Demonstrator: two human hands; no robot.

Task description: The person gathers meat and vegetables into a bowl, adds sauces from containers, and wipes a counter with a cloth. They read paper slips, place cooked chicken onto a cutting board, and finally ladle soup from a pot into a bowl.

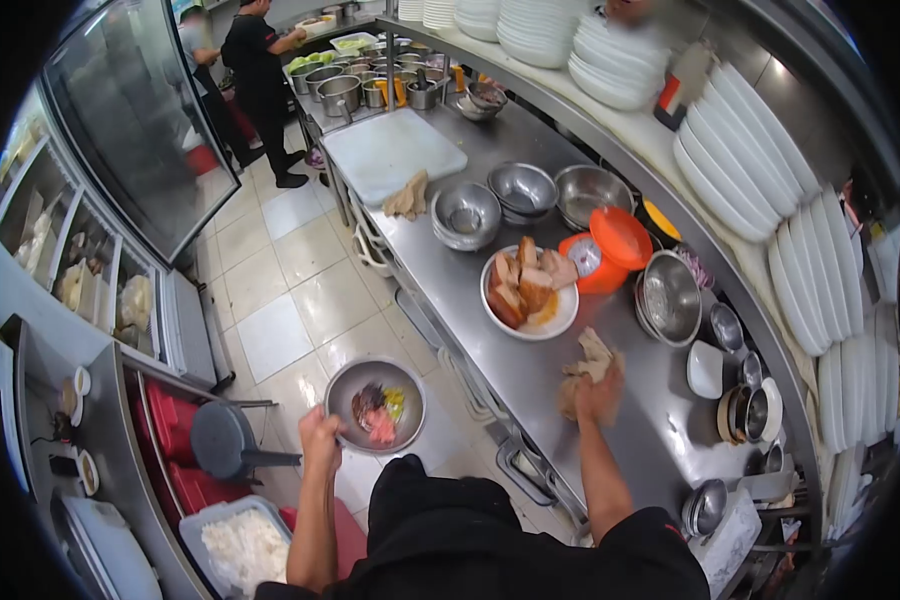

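Observation:
My left hand (320, 440) grips the rim of a metal mixing bowl (413, 428) and holds it above the floor, beside the counter. Inside the bowl lie pink pieces (380, 428), yellow-green pieces (395, 402) and dark purplish shreds. On the steel counter (450, 310), my right hand (598, 400) is closed on a crumpled beige cloth (592, 352), slightly blurred. Just beyond the cloth stands a white bowl (560, 322) with large browned chunks of what looks like cooked meat (535, 282).
Metal bowls (467, 212), an orange container (618, 240) and a white cutting board (390, 150) line the counter. Stacked white plates (735, 150) fill the shelf. At left are a dark pan (220, 440), a tub of rice (240, 545) and an open fridge door (135, 120). Two people (255, 80) stand far back.

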